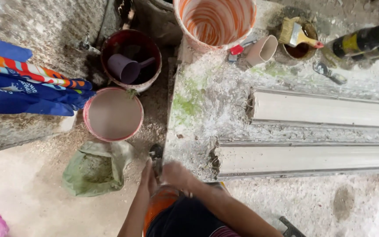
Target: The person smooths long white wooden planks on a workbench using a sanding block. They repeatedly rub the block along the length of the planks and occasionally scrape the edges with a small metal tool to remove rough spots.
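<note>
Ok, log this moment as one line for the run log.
left hand: at bench edge by dark tool, grip unclear | right hand: beside it, blurred | nearby: green sack, pink bucket, two pale mouldings

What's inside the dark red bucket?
Inside the dark red bucket lies a purple scoop with its handle pointing toward the rim. Around it the inside looks dark, maybe liquid. The bottom under the scoop is covered, so it cannot be seen.

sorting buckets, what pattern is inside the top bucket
Orange and white swirls inside the bucket, head view.
</note>
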